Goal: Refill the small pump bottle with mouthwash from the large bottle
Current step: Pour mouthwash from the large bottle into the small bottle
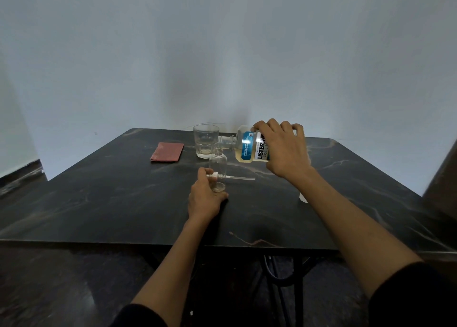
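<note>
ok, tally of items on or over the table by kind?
Bottles: 2, large mouthwash bottle tipped by right hand, small clear bottle held by left hand
Glasses: 1, tumbler
Cloths: 1, red cloth
Pump heads: 1, pump with tube
Caps: 1, white cap, partly hidden
Total: 6

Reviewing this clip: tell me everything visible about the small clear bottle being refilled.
The small pump bottle is clear, glass or plastic, round-bodied with a narrow threaded neck, and looks nearly empty. Its pump is off and its mouth open. It stands on the dark marble-look table, slightly tilted, before the drinking glass. The left hand steadies its base while holding the removed pump head with dip tube. The tipped large mouthwash bottle's mouth is right above its neck.
</note>
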